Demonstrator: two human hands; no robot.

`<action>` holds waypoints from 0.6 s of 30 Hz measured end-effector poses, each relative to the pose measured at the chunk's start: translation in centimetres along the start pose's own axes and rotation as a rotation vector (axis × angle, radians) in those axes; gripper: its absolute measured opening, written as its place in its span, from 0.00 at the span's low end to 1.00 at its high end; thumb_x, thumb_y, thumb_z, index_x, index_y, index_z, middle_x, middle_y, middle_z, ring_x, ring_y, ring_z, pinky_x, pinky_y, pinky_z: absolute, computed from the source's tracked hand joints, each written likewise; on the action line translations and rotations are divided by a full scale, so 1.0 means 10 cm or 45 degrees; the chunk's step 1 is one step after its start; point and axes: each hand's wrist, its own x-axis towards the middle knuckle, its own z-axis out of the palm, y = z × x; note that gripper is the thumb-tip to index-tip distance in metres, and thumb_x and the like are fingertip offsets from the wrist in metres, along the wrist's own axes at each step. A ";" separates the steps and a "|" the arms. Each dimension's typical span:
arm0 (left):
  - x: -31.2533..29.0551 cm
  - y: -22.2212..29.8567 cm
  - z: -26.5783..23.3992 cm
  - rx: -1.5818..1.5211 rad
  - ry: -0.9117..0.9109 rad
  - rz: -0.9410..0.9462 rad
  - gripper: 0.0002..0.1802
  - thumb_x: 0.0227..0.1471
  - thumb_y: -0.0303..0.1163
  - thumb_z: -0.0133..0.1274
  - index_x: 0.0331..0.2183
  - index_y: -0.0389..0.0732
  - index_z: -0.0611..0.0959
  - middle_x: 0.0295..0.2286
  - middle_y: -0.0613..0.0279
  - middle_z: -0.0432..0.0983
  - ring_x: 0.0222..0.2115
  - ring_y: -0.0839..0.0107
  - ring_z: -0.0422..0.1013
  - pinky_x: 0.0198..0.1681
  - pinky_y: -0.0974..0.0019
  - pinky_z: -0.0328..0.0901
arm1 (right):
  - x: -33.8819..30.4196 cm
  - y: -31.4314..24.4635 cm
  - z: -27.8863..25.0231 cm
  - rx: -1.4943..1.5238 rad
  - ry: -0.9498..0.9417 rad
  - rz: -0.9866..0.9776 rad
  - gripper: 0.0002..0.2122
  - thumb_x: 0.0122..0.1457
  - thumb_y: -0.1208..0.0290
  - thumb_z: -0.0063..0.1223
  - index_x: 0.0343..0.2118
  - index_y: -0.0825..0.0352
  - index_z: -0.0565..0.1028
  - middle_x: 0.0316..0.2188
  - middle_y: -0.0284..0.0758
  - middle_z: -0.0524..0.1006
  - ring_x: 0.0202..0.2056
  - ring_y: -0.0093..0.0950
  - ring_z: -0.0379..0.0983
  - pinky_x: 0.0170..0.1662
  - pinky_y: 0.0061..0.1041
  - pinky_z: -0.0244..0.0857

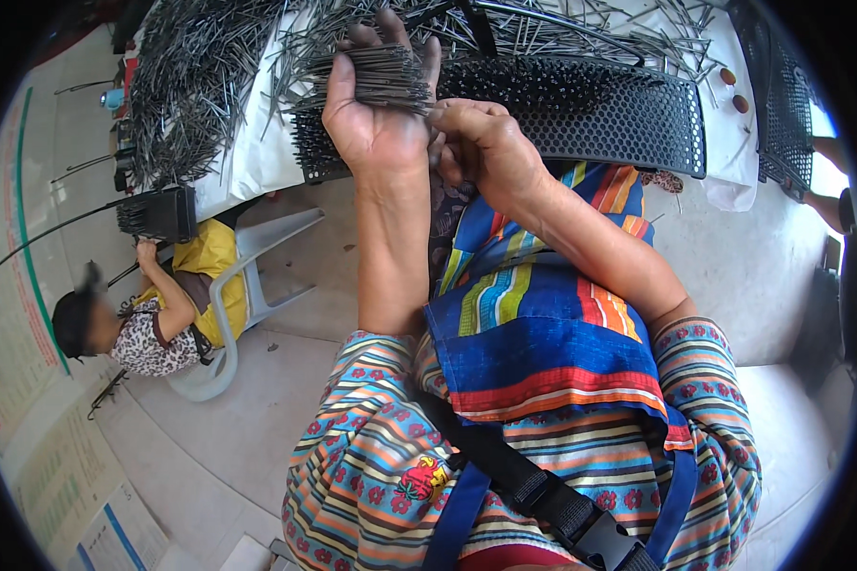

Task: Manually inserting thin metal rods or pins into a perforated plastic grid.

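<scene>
Head view: holds bundle of thin dark rods [381, 78] in left hand [379, 131] at 12 o'clock. Pinches narrowly with right hand [490, 143] at 1 o'clock, beside bundle; cannot tell any rod within pinch. Shows perforated black tray [628, 119] at 2 o'clock and loose rods [190, 90] at 10 o'clock on white-covered counter [269, 147].

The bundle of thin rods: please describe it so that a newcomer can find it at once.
Find the white-covered table at the picture's top. At its near side, the upturned left hand holds the bundle of thin rods. Unlike the loose heap to its left, whose rods point every way, these lie side by side.
</scene>
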 end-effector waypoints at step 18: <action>-0.13 -0.07 -0.12 0.210 -0.015 0.214 0.09 0.58 0.33 0.45 0.39 0.42 0.75 0.38 0.62 0.76 0.52 0.57 0.66 0.58 0.34 0.49 | -0.05 0.12 -0.25 -0.333 -0.236 0.036 0.07 0.44 0.79 0.50 0.29 0.69 0.74 0.21 0.29 0.72 0.18 0.20 0.65 0.22 0.17 0.57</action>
